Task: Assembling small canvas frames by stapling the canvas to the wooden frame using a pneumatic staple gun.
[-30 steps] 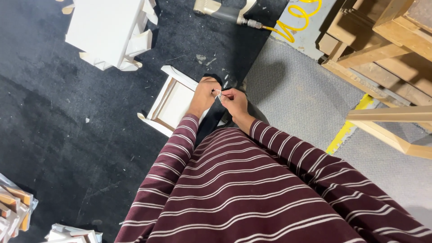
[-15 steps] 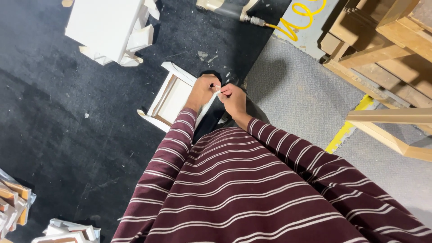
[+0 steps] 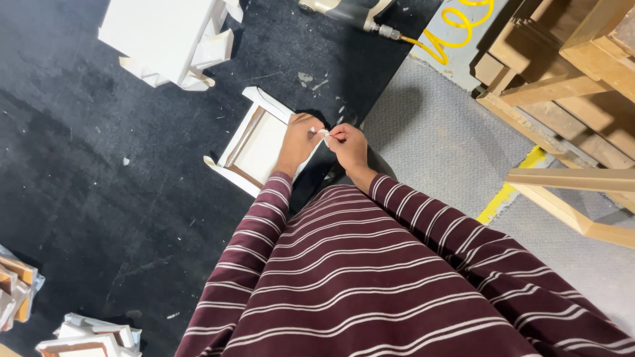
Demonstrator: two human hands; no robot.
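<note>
Left hand (image 3: 299, 140) presses on the white frame (image 3: 254, 143), which lies flat on the black mat (image 3: 99, 192) near its right edge, steadying it; right hand (image 3: 349, 147) pinches a small white piece (image 3: 323, 133) at the frame's corner, fingers together.

Single head view, steep downward look, near hands, dark floor mat (image 3: 99, 198) below

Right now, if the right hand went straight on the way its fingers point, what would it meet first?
The right hand points left, toward the left hand. It would meet that hand's fingers almost at once, where both pinch a small white piece. Beyond lies the white wooden frame.
</note>
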